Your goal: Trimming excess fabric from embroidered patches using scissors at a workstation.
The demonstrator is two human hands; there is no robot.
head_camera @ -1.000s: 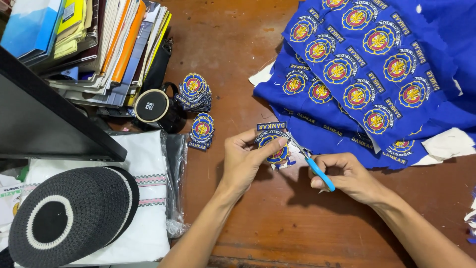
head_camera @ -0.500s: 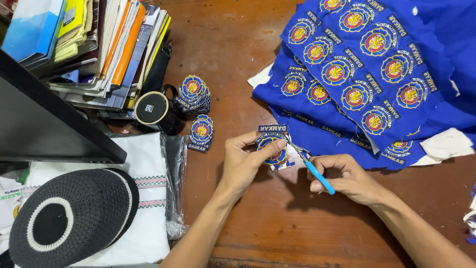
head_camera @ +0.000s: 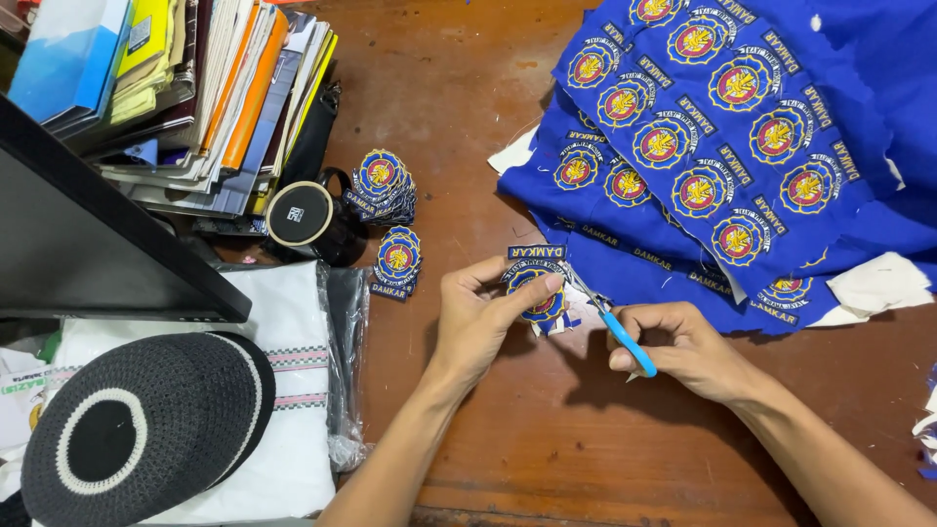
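My left hand (head_camera: 480,317) pinches a round embroidered patch (head_camera: 535,281), blue with a yellow and red emblem, just above the wooden table (head_camera: 586,449). My right hand (head_camera: 683,346) grips small blue-handled scissors (head_camera: 610,322); their blades point up-left and touch the patch's right edge. A white backing scrap hangs under the patch. Behind both hands lies a large blue cloth (head_camera: 742,127) covered with rows of the same embroidered emblems.
Two stacks of cut patches (head_camera: 390,224) stand left of my hands beside a black mug (head_camera: 303,220). Books and folders (head_camera: 195,88) pile at the far left, above a dark screen edge (head_camera: 88,244). A black knit cap (head_camera: 137,429) rests on folded white cloth.
The scissors have crept slightly along the patch's edge and my left hand has turned the patch a little. Everything else is where it was.
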